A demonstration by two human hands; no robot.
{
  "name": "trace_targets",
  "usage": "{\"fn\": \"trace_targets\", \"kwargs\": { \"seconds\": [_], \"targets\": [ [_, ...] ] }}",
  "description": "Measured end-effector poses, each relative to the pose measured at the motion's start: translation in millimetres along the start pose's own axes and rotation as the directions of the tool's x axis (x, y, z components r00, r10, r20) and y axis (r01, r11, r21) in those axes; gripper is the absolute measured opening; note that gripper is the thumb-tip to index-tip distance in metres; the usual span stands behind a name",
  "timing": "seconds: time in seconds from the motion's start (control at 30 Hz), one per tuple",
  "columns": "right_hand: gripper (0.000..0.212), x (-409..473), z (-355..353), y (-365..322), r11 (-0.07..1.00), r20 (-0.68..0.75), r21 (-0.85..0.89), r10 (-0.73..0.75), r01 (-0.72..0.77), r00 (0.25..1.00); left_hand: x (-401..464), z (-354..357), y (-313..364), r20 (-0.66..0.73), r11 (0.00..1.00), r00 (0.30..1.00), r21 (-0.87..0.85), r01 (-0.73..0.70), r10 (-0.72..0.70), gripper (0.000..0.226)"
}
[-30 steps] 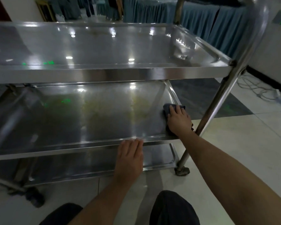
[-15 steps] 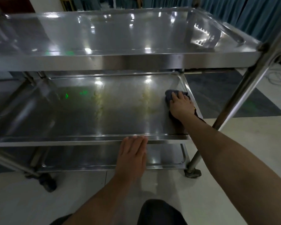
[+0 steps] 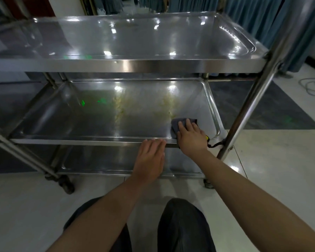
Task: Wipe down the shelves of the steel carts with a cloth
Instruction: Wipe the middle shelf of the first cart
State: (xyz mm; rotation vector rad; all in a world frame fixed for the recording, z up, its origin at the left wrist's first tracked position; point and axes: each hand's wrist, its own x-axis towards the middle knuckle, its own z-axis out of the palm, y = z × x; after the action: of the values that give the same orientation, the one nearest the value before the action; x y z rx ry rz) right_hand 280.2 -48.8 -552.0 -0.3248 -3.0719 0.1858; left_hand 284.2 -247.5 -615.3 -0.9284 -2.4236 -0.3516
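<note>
My right hand [image 3: 191,138] presses the dark grey cloth [image 3: 176,124] flat — fingers straight — on the yellow-streaked middle shelf [image 3: 98,122]; my left hand [image 3: 150,159] rests flat on its rim.

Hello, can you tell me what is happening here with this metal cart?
A person is crouched in front of a steel cart and is wiping its middle shelf. The right hand presses a dark grey cloth flat on that shelf, near the front right corner. The left hand rests with straight fingers on the shelf's front edge. Yellowish stains are on the shelf beyond the cloth, so this shelf is not yet clean.
</note>
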Motion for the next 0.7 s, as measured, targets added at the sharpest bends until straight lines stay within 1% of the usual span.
{"fn": "trace_targets", "kwargs": {
  "seconds": [0.1, 0.3, 0.47, 0.53, 0.63, 0.7],
  "targets": [
    [0.052, 7, -3, -2, 0.999, 0.038, 0.035, 0.004, -0.005, 0.999, 1, 0, 2, -0.009, 1.0, 1.0, -0.012, 0.01, -0.01, 0.043],
    [0.052, 41, -7, 18, 0.994, 0.044, 0.088, 0.069, -0.073, 0.997, 0, -2, -10, 0.02, 0.999, 1.0, -0.043, 0.003, -0.002, 0.044],
    [0.053, 80, -3, 31, 0.995, 0.014, 0.085, 0.058, -0.059, 0.998, -3, 0, -13, 0.032, 0.986, 0.987, -0.046, 0.157, -0.156, 0.044],
    [0.053, 103, -3, 31, 0.993, 0.003, 0.091, 0.072, -0.072, 0.997, -7, 9, -10, -0.001, 0.986, 0.988, -0.049, 0.157, -0.158, 0.044],
    [0.054, 137, -8, 26, 0.985, 0.038, 0.12, 0.118, -0.122, 0.992, -10, 19, -11, -0.094, 0.994, 0.99, -0.037, 0.106, -0.109, 0.043],
    [0.055, 150, -5, 20, 0.984, 0.044, 0.124, 0.123, -0.127, 0.991, -13, 21, -13, -0.103, 0.995, 0.99, -0.022, 0.093, -0.094, 0.044]
  ]
}}
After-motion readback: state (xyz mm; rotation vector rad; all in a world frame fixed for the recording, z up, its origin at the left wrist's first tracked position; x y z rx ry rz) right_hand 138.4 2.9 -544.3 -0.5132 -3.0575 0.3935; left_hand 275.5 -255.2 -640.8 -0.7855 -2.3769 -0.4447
